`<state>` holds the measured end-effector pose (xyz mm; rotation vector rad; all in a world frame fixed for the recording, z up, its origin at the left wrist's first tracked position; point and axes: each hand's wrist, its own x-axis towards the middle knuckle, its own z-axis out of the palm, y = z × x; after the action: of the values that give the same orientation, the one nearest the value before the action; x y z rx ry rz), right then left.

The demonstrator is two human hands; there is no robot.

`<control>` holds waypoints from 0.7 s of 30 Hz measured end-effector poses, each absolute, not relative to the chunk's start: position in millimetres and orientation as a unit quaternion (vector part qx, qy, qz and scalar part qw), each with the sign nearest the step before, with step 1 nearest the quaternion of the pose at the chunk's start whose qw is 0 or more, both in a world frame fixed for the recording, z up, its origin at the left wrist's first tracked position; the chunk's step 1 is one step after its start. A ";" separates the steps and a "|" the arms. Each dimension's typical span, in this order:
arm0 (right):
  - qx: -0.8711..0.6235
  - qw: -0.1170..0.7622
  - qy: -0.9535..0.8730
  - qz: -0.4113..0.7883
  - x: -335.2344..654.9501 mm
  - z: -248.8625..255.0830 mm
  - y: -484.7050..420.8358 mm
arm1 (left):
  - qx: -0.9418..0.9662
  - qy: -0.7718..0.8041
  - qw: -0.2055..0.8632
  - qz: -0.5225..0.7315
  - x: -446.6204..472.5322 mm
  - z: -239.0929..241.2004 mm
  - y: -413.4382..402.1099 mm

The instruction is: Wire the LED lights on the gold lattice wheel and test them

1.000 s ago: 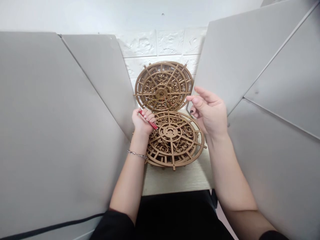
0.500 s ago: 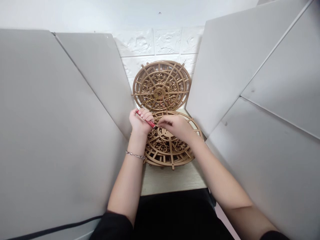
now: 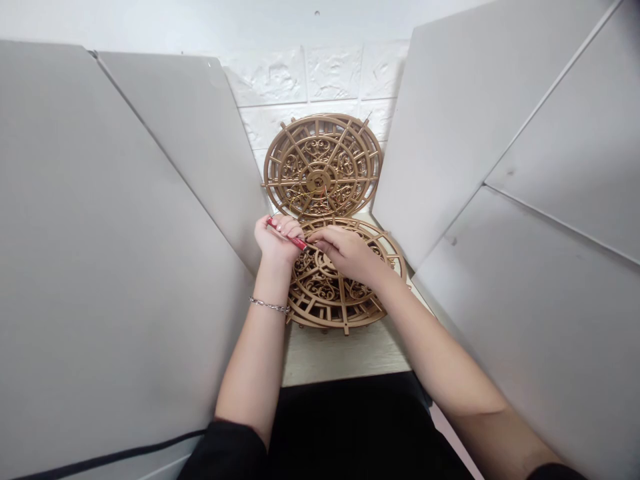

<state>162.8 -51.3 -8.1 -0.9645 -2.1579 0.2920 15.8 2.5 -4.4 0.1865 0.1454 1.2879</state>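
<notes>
My left hand [image 3: 276,241] is closed around a slim red pen-like stick [image 3: 294,241], whose dark tip points right toward my other hand. With fingers pinched together, my right hand [image 3: 349,255] is close to that tip; what lies between the fingertips is too small to make out. Both hands are above a stack of round gold openwork discs [image 3: 346,308] with scroll patterns and spokes, partly hidden by the hands. A second stack of the same gold discs [image 3: 320,143] leans upright behind it. A thin yellow strand [image 3: 295,198] crosses its lower part.
Tall grey panels stand close on the left [image 3: 125,233] and right [image 3: 460,120]. A white brick-patterned wall [image 3: 333,72] closes off the back. The pale tabletop [image 3: 345,360] shows in front of the discs. A black cable [image 3: 125,455] runs at lower left.
My right hand has moved slightly up and left, nearer the tip of the red stick. My left hand keeps its hold on the stick. The whole view has shifted a little.
</notes>
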 end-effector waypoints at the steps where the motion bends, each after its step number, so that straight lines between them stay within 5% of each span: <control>1: -0.382 0.369 -0.840 0.115 162.5 -7.8 -52.1 | 0.086 0.067 0.794 0.598 15.6 -4.4 2.3; 21: -0.440 0.273 -0.853 0.066 155.3 -12.0 -55.9 | 0.089 0.031 0.804 0.587 19.9 -3.5 -1.4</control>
<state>155.3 -55.9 -12.0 -1.1839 -2.2953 0.1764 19.9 -1.4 -3.5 0.1913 0.0671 1.2573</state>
